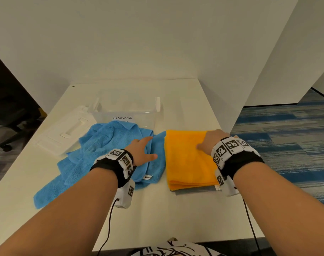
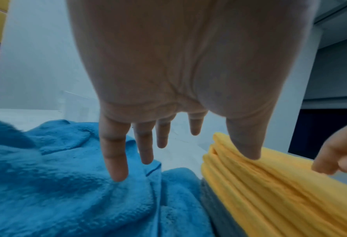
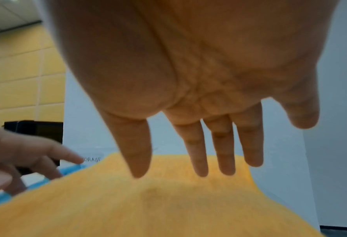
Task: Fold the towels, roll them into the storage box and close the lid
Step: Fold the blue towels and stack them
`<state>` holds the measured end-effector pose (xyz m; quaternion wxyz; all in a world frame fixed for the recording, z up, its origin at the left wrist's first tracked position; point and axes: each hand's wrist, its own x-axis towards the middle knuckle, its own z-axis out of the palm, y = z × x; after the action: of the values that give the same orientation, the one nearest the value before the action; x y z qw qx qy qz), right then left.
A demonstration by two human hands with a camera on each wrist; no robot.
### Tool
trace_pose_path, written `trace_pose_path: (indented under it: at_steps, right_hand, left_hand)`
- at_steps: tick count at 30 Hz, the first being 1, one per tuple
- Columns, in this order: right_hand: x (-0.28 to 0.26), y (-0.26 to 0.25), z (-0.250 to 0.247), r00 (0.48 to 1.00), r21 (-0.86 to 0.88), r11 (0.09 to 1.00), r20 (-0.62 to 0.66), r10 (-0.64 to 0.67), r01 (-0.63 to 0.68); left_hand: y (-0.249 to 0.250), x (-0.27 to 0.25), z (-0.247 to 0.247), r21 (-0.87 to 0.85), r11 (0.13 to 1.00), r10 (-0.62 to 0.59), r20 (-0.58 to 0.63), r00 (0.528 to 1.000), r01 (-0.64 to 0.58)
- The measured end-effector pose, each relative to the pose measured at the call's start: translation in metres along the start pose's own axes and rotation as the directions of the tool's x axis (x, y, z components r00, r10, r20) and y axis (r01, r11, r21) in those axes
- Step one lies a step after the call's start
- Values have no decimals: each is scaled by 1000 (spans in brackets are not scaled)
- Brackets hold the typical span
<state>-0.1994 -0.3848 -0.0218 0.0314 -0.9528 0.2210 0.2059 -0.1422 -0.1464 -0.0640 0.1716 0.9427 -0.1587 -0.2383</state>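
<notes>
1. Here, your left hand (image 1: pixel 141 151) sits over the blue towel (image 1: pixel 102 156), fingers (image 2: pixel 115 160) straight and spread, thumb out to the side. From the left wrist view the little finger tip meets the blue pile; the other tips look just off it. No pinch, nothing gripped.
2. Your right hand (image 1: pixel 212 142) lies palm-down on the orange towel (image 1: pixel 187 159), at its far right part. Fingers (image 3: pixel 199 154) straight, close together, thumb apart; flat contact w/ the cloth, no curl round it.
3. Blue towel: rumpled, unfolded, spread over the left-centre of the white table (image 1: pixel 157 218). Its far edge reaches the front wall of the box; its right edge touches the orange towel's left edge. A small white tag (image 1: pixel 148 177) shows near its front right.
4. Orange towel: folded into a neat rectangle, several layers at the near edge, lying flat on the table right of the blue one. A grey layer (image 1: pixel 194 190) peeks out beneath its near edge; can't tell what it is.
5. Clear storage box (image 1: pixel 128 109): open, upright, behind the blue towel, label reading "STORAGE" on its front wall. Inside looks bare, tho the walls are see-through and faint.
6. White lid (image 1: pixel 67 130): off the box, lying flat on the table to the box's left, touching or nearly touching the blue towel's far left edge.
</notes>
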Motion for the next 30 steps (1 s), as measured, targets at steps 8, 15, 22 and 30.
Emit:
trace_pose_path:
  at_steps: [8,15,22,30]
  right_hand:
    - [-9,-69,-11,982,253,960,-172,-82,124]
    - [-17,-137,-7,959,318,908,-163,-232,273]
    - [-17,-192,6,959,383,880,-98,-265,282]
    - [3,-229,37,968,334,929,133,-214,159]
  left_hand:
    - [-70,-6,-27,19,993,-112,-22,993,113]
    - [-133,-6,-53,41,988,-147,-8,989,147]
    - [-175,-1,-71,56,990,-137,104,985,132]
    - [-212,13,-84,116,991,-93,203,975,71]
